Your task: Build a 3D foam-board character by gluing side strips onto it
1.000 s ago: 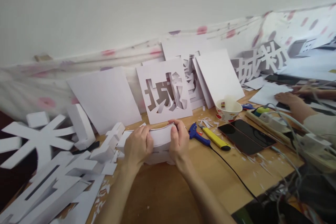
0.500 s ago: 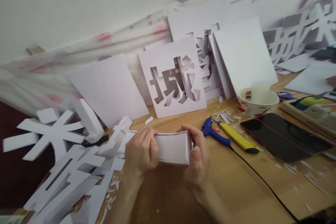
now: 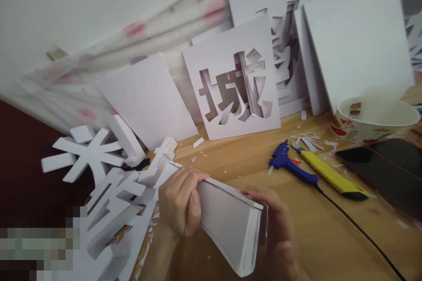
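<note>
With the left hand (image 3: 177, 202), pinches the upper left end of a white card box (image 3: 224, 215) between thumb and curled fingers; with the right hand (image 3: 281, 217), curls loosely behind the other end, blurred and partly hidden, so cannot tell whether pinching anything. Holds the box tilted over the near part of the table (image 3: 214, 158), with the right end turned towards the viewer. Could dent the thin-looking walls if squeezed too hard, or split the seams at the right end if twisted between both hands. To the right, beyond the right hand: a blue glue gun (image 3: 290, 166) trailing a black cord (image 3: 361, 231), easily dragged if snagged by the forearm. Just beside: a yellow cutter (image 3: 329, 173), likely to nick on a careless reach if left unsheathed, too small to tell. Farther right: dark phones (image 3: 389, 184) and a patterned paper bowl (image 3: 356, 129). To the left, near the left hand: heaped white cut-out pieces (image 3: 112, 224), at risk of crushing by an elbow. At the back: a leaning sheet with a cut-out character (image 3: 194, 68), liable to topple if bumped.
</note>
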`<state>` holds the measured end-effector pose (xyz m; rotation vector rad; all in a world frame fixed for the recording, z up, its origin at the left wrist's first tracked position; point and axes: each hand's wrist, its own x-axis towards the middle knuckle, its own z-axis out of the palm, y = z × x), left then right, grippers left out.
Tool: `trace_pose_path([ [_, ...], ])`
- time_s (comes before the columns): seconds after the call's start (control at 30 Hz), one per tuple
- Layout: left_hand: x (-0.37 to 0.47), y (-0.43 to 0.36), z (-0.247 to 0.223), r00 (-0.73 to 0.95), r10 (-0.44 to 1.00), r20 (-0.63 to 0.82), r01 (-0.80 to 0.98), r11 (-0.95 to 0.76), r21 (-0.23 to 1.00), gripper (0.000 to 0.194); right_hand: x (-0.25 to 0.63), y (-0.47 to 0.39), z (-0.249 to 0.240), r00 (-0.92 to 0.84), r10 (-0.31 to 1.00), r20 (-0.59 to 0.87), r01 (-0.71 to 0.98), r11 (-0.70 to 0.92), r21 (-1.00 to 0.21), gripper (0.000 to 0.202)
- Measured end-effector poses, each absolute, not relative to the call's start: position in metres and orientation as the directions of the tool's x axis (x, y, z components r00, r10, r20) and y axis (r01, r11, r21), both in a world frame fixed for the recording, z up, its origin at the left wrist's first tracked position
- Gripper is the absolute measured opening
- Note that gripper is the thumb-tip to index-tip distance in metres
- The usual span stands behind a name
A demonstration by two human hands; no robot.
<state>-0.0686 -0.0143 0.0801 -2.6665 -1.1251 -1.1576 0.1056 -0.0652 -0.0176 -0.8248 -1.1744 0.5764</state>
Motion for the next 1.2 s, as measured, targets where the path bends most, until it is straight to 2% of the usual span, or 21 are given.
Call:
trace_pose_path([
  [0.1,-0.070,-0.016,0.084,0.490,0.607,0.625,0.600,-0.756,0.264,0.031,0.111,-0.065,-0.014,0.297,0.765,0.571,0.103,0.569,-0.816,0.038],
  [0.2,-0.071,-0.015,0.088,0.505,0.608,0.613,0.592,-0.761,0.266,0.030,0.117,-0.065,-0.013,0.177,0.797,0.577,0.175,0.552,-0.816,0.023],
  [0.27,-0.070,-0.013,0.089,0.514,0.608,0.606,0.593,-0.762,0.261,0.030,0.118,-0.065,-0.015,0.141,0.807,0.574,0.167,0.552,-0.817,0.023],
  [0.43,-0.065,-0.003,0.091,0.540,0.620,0.569,0.594,-0.760,0.263,0.029,0.115,-0.063,-0.020,0.198,0.836,0.511,0.159,0.487,-0.859,0.026],
  [0.67,-0.065,0.001,0.091,0.544,0.611,0.576,0.591,-0.766,0.253,0.030,0.115,-0.061,-0.019,0.161,0.814,0.559,0.168,0.535,-0.828,0.023],
  [0.87,-0.070,0.001,0.083,0.459,0.678,0.574,0.668,-0.689,0.280,0.053,0.117,-0.060,-0.019,0.148,0.832,0.535,0.167,0.512,-0.842,0.024],
  [1.07,-0.072,0.000,0.079,0.438,0.694,0.571,0.677,-0.673,0.299,0.052,0.118,-0.061,-0.016,0.140,0.840,0.525,0.171,0.502,-0.848,0.024],
  [1.2,-0.069,0.001,0.083,0.448,0.686,0.573,0.675,-0.680,0.286,0.050,0.132,-0.060,-0.020,0.184,0.874,0.451,0.120,0.435,-0.892,0.026],
])
